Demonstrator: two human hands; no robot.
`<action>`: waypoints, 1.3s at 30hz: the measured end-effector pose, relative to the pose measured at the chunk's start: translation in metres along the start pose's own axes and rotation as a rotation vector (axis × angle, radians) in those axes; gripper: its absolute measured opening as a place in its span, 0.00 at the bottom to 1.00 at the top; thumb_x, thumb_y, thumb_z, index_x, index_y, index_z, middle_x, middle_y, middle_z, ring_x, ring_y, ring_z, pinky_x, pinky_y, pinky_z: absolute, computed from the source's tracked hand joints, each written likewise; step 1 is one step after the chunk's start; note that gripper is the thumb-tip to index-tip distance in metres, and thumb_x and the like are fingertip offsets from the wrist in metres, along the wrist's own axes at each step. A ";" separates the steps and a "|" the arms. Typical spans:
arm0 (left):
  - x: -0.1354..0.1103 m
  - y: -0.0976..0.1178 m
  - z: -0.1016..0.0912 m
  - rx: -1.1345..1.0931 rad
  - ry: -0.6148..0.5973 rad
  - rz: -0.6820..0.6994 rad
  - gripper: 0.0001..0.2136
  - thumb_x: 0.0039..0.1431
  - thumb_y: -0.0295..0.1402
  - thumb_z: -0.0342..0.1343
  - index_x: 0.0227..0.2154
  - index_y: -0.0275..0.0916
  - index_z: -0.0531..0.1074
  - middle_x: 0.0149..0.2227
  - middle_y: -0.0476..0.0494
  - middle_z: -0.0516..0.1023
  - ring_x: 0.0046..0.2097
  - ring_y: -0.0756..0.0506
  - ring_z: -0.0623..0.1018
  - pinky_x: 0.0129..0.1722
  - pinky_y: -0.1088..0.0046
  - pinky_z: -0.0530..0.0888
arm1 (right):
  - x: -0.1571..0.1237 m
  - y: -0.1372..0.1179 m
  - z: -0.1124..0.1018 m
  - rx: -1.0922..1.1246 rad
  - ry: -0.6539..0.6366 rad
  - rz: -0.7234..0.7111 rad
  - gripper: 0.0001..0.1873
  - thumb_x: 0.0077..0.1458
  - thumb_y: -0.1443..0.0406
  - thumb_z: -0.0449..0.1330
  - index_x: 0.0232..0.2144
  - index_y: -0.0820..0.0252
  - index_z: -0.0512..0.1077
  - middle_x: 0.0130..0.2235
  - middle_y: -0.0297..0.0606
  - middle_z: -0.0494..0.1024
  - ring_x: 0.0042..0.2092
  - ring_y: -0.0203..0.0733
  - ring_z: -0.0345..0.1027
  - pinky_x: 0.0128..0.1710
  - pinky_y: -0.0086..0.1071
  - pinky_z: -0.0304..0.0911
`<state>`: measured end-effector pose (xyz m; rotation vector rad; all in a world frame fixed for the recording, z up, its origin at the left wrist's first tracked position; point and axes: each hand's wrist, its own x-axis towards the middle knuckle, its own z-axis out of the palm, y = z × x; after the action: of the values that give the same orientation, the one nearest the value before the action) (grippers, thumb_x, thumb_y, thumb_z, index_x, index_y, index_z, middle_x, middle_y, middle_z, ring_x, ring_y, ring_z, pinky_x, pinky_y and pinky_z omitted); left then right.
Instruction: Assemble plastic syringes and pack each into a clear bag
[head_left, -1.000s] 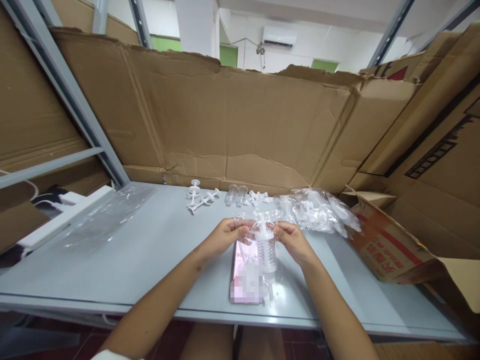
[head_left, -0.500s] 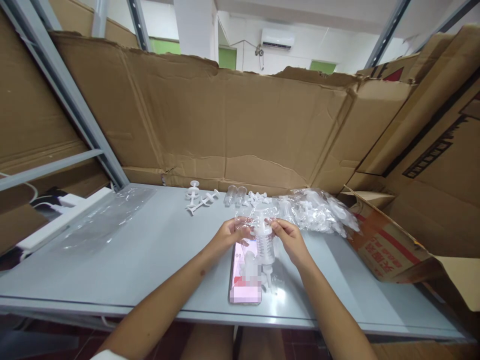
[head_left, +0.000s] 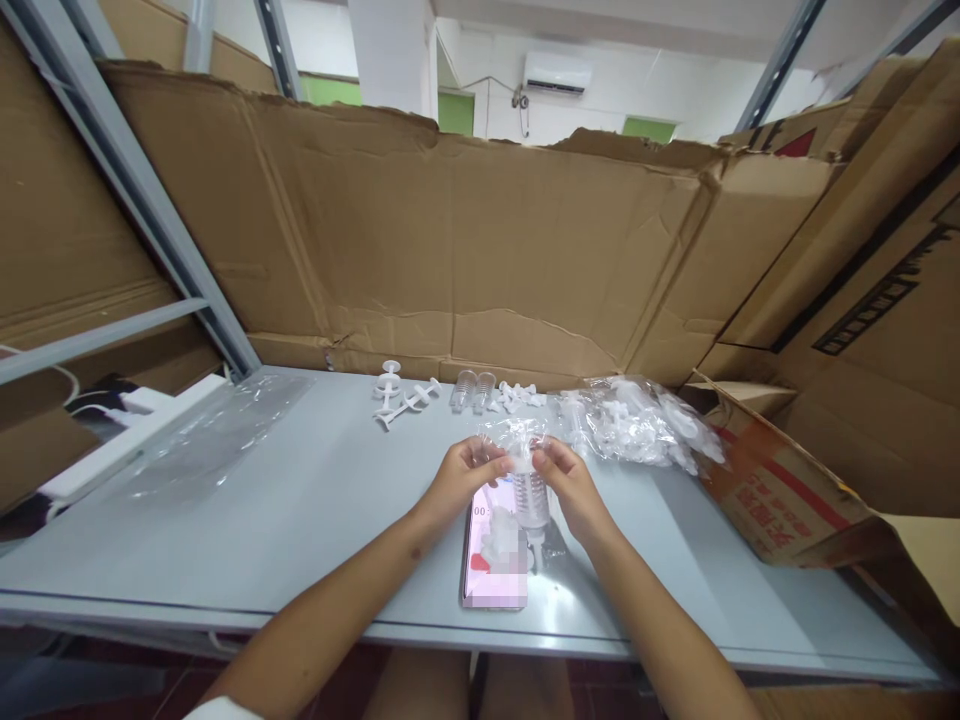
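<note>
Clear plastic bag (head_left: 519,430): held up by both hands over the near half of the counter (head_left: 315,520); its film is so thin that the edges are hard to trace.
Ribbed tube (head_left: 532,508): seen through the film, apparently inside the bag, narrow tip downward, its white collar level with the thumbs; whether the tip touches the counter cannot be told.
Left hand (head_left: 459,478): thumb and fingers closed in a pinch on the bag beside the collar, some fingertips lost behind film and glare.
Right hand (head_left: 568,478): fingers pinching the bag at the collar's other side, mostly tucked behind the thumb.
Phone (head_left: 474,585): face up on the counter, partly behind the tube; its top end is covered, only "00" reads clearly, and pixelated blocks mask the lower screen.
Pale blotch (head_left: 498,530): over the phone screen; reflection or plastic part, it is hard to say.
White plungers (head_left: 409,404): two, lying toward the back, left of centre.
Two clear tubes (head_left: 474,390): side by side near the cardboard wall (head_left: 465,240).
Small white pieces (head_left: 519,397): a pile just right of those tubes, too jumbled to count.
Bulging bag (head_left: 637,430): on the right, its white contents blurred by creases.
Carton (head_left: 780,490): beyond it, cut off by the frame.
</note>
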<state>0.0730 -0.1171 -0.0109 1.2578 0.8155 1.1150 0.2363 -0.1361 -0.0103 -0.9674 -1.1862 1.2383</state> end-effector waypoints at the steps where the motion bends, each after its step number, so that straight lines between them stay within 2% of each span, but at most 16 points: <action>1: 0.000 0.000 0.000 -0.020 -0.007 0.008 0.09 0.45 0.35 0.61 0.25 0.35 0.70 0.24 0.50 0.71 0.28 0.52 0.70 0.29 0.76 0.67 | -0.001 0.000 0.000 0.029 -0.010 0.009 0.12 0.46 0.57 0.62 0.33 0.57 0.71 0.31 0.34 0.73 0.34 0.41 0.65 0.36 0.32 0.58; 6: 0.002 -0.001 -0.003 -0.092 -0.037 0.026 0.06 0.45 0.33 0.62 0.23 0.35 0.72 0.23 0.49 0.73 0.28 0.52 0.70 0.31 0.76 0.66 | -0.001 0.003 0.000 0.139 -0.038 0.044 0.12 0.48 0.56 0.61 0.33 0.56 0.72 0.31 0.34 0.75 0.33 0.41 0.67 0.36 0.33 0.58; 13: 0.001 0.002 -0.007 -0.114 -0.080 0.024 0.06 0.45 0.32 0.62 0.25 0.35 0.75 0.23 0.49 0.74 0.28 0.51 0.72 0.32 0.75 0.67 | -0.001 0.003 -0.002 0.254 -0.069 0.095 0.15 0.44 0.53 0.63 0.30 0.56 0.73 0.29 0.34 0.76 0.32 0.40 0.67 0.36 0.32 0.59; 20: 0.004 0.000 -0.012 -0.116 -0.115 0.021 0.07 0.44 0.34 0.62 0.25 0.35 0.76 0.23 0.46 0.75 0.28 0.49 0.72 0.31 0.74 0.66 | -0.001 -0.004 -0.003 0.317 -0.049 0.177 0.12 0.39 0.55 0.66 0.26 0.56 0.75 0.29 0.34 0.76 0.33 0.40 0.67 0.36 0.32 0.60; 23: 0.005 0.001 -0.012 -0.106 -0.127 0.027 0.07 0.45 0.34 0.62 0.26 0.35 0.76 0.23 0.46 0.75 0.29 0.49 0.72 0.31 0.74 0.66 | 0.001 -0.006 -0.005 0.341 -0.046 0.201 0.11 0.38 0.58 0.67 0.27 0.56 0.76 0.29 0.34 0.76 0.33 0.39 0.67 0.37 0.31 0.60; 26: 0.005 0.002 -0.013 -0.090 -0.115 0.033 0.07 0.45 0.33 0.62 0.27 0.35 0.76 0.24 0.46 0.75 0.28 0.50 0.72 0.30 0.74 0.65 | 0.003 -0.008 -0.010 0.327 -0.072 0.194 0.11 0.40 0.60 0.67 0.29 0.57 0.76 0.30 0.34 0.77 0.33 0.37 0.67 0.37 0.31 0.59; 31: 0.006 0.002 -0.014 -0.055 -0.111 0.019 0.09 0.44 0.35 0.62 0.28 0.34 0.76 0.23 0.46 0.74 0.27 0.50 0.71 0.27 0.75 0.64 | 0.005 -0.009 -0.018 0.286 -0.069 0.241 0.09 0.43 0.61 0.66 0.30 0.58 0.77 0.28 0.34 0.76 0.30 0.34 0.66 0.32 0.29 0.59; 35: 0.007 0.000 -0.014 -0.040 -0.093 0.015 0.10 0.43 0.36 0.62 0.29 0.34 0.76 0.24 0.46 0.74 0.26 0.52 0.68 0.25 0.76 0.62 | 0.004 -0.009 -0.018 0.253 -0.030 0.209 0.07 0.42 0.62 0.66 0.27 0.57 0.76 0.33 0.36 0.77 0.34 0.37 0.67 0.34 0.31 0.60; 39: 0.009 -0.002 -0.016 -0.031 -0.084 0.004 0.11 0.43 0.36 0.62 0.29 0.35 0.76 0.25 0.46 0.73 0.25 0.53 0.65 0.25 0.77 0.61 | 0.003 -0.011 -0.019 0.230 -0.032 0.160 0.10 0.44 0.60 0.64 0.31 0.56 0.76 0.38 0.39 0.76 0.38 0.41 0.67 0.34 0.32 0.61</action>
<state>0.0611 -0.1039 -0.0141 1.2722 0.7298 1.0672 0.2562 -0.1335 -0.0024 -0.8859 -0.9799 1.4871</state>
